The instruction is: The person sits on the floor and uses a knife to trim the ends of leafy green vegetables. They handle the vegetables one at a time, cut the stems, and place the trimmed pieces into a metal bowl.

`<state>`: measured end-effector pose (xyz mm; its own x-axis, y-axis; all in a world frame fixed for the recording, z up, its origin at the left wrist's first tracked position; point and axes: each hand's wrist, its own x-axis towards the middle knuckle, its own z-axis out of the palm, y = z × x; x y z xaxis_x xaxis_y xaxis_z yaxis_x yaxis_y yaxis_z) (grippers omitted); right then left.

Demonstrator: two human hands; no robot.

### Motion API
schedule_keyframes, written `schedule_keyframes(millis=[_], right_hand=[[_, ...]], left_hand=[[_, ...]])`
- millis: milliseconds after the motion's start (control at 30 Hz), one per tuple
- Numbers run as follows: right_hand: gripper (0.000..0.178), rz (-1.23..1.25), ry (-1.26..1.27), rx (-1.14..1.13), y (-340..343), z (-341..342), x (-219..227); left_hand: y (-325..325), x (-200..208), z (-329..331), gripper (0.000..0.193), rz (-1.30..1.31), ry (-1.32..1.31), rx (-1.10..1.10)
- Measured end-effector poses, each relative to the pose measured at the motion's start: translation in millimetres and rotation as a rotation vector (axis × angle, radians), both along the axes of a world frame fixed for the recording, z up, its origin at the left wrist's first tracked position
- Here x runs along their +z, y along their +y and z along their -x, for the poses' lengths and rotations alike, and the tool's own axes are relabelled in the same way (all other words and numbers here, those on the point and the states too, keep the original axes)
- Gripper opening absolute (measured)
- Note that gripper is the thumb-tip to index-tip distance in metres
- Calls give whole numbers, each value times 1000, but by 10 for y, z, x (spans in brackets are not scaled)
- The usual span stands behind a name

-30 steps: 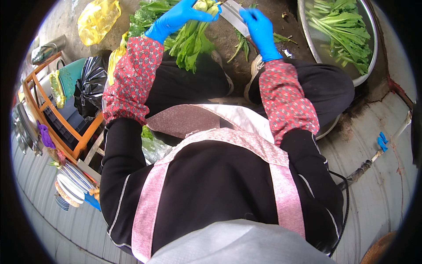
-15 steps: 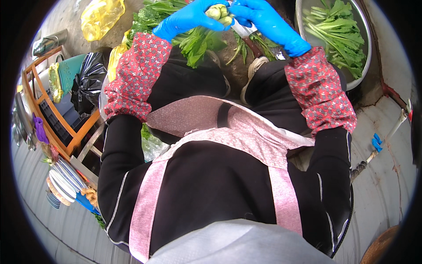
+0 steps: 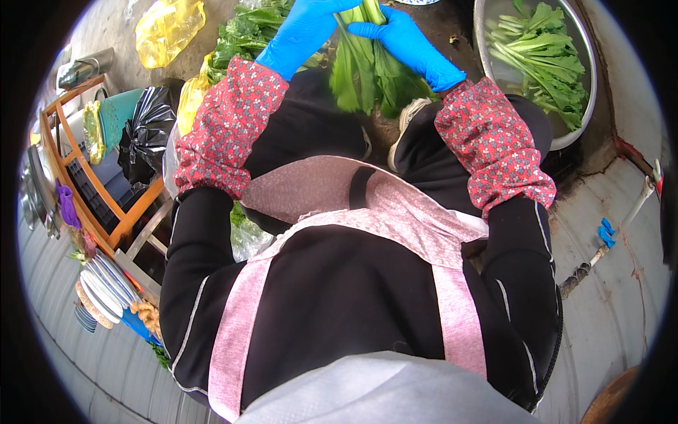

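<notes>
I note left hand (image 3: pixel 302 34) and right hand (image 3: pixel 413 48) both gripping a leafy bunch (image 3: pixel 361 67); greens (image 3: pixel 544 56) inside the basin rim (image 3: pixel 593 85) appear done, floor pile (image 3: pixel 247 32) outstanding.

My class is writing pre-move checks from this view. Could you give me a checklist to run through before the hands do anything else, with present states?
1. Blue gloves on both hands: ok.
2. Red patterned sleeve covers over both forearms: ok.
3. Right hand on the bunch of greens: ok, its thumb crosses in front of the stalks.
4. Left hand fully in view: not ok, it runs off the upper edge.
5. Bunch clear of the shoe: cannot tell, the leaves hang close to it in this view.
6. Greens inside the metal basin: ok.
</notes>
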<state>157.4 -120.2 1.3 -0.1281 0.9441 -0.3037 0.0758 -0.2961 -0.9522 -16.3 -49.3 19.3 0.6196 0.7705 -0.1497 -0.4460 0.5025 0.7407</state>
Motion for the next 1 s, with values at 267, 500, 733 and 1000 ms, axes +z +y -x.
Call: schedule_keyframes(millis=[267,500,733,1000], right_hand=[[43,164,210,-80,-10,-224,-317],[51,166,231,-126,15,-140,-384],[61,37,-41,-69,-65,-61,-368],[53,220,53,213,82,-425,-285]], left_hand=[[-72,-260,60,41,153,96,46],[-246,-574,96,30,114,123,90],[-437,-445,-112,42,-24,518,136],[-344,-195,103,44,-18,496,-184]])
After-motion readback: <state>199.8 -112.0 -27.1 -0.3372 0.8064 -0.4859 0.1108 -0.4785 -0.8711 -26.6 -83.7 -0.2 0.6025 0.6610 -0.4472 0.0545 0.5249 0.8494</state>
